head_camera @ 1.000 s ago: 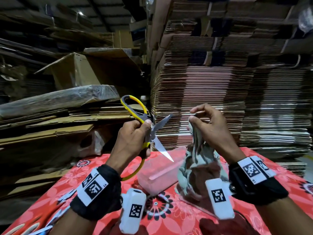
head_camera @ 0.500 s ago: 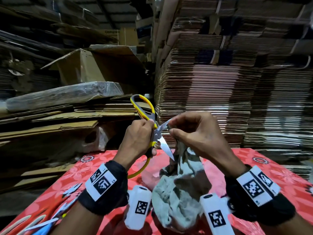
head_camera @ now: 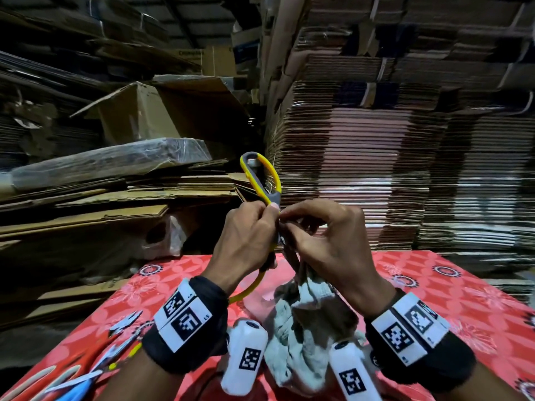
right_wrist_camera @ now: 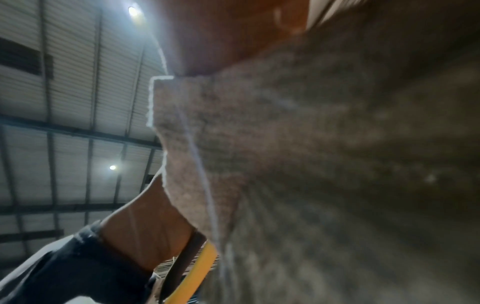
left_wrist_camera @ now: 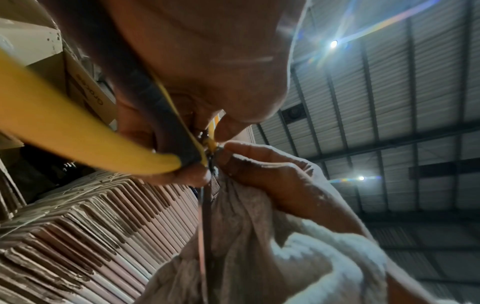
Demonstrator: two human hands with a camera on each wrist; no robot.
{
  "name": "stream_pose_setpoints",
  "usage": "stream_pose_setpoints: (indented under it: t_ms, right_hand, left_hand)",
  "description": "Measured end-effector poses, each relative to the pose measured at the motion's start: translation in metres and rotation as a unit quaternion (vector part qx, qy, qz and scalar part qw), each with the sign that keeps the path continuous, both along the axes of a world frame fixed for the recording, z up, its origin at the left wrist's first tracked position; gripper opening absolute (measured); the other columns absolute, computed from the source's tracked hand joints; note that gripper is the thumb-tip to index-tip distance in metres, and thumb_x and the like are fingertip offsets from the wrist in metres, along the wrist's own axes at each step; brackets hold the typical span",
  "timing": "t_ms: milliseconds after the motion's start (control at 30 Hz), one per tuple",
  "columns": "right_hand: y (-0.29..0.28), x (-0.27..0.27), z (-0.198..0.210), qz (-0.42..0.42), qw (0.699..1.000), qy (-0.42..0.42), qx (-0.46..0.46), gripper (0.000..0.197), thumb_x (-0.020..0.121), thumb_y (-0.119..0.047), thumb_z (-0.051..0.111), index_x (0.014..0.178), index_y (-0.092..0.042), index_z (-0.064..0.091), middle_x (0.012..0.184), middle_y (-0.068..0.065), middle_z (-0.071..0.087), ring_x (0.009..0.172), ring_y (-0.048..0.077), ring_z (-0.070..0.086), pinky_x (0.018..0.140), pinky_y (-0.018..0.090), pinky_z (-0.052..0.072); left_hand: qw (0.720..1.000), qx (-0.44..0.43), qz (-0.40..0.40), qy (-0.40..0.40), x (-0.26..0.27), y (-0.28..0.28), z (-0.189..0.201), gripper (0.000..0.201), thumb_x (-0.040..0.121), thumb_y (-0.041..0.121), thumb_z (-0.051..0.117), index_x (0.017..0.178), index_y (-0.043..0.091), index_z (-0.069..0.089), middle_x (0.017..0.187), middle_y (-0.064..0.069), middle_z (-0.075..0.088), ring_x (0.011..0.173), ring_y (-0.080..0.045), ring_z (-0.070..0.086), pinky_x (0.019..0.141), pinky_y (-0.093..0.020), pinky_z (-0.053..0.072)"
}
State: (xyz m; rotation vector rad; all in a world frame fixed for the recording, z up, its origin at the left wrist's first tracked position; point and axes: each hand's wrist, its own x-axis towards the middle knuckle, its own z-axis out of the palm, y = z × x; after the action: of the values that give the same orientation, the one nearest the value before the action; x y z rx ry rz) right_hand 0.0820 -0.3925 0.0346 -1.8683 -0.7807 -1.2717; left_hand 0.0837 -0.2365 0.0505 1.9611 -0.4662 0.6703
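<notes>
My left hand grips a pair of yellow-handled scissors, one handle loop standing up above the fist and the other curving down below it. My right hand pinches the top of a grey cloth right against the scissors' pivot. The cloth hangs down from the fingers to the red flowered tablecloth. In the left wrist view the yellow handle crosses my palm and the blade runs down along the cloth. The right wrist view is mostly filled by the cloth. The blades are hidden in the head view.
Tall stacks of flattened cardboard stand behind the table, with loose boxes and sheets at the left. Other scissors and tools lie at the table's near left corner. A pale plastic piece lies under the cloth.
My right hand has brought the cloth's top left and up to the scissors. The blades, spread a second ago, are now hidden behind my fingers and the cloth.
</notes>
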Motion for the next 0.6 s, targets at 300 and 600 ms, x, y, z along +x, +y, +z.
stream_pose_setpoints:
  t_ms: [300, 600]
  right_hand:
    - [0.003, 0.002, -0.003, 0.024, 0.995, 0.051, 0.082, 0.007, 0.084, -0.011, 0.085, 0.086, -0.017, 0.080, 0.077, -0.012, 0.075, 0.074, 0.005, 0.072, 0.066, 0.022, 0.058]
    - [-0.022, 0.006, 0.012, 0.002, 0.988, 0.049, 0.144, 0.008, 0.085, -0.013, 0.085, 0.085, -0.019, 0.079, 0.077, -0.013, 0.075, 0.072, 0.002, 0.071, 0.065, 0.012, 0.051]
  left_hand:
    - [1.000, 0.002, 0.000, -0.016, 0.002, -0.001, -0.003, 0.043, 0.109, 0.027, 0.047, 0.076, 0.003, 0.061, 0.066, -0.018, 0.066, 0.042, -0.019, 0.061, 0.040, -0.028, 0.044]
    - [0.997, -0.038, -0.059, 0.036, 0.003, -0.010, -0.007, 0.045, 0.109, 0.027, 0.047, 0.075, -0.002, 0.051, 0.062, -0.015, 0.057, 0.041, -0.035, 0.064, 0.042, -0.042, 0.048]
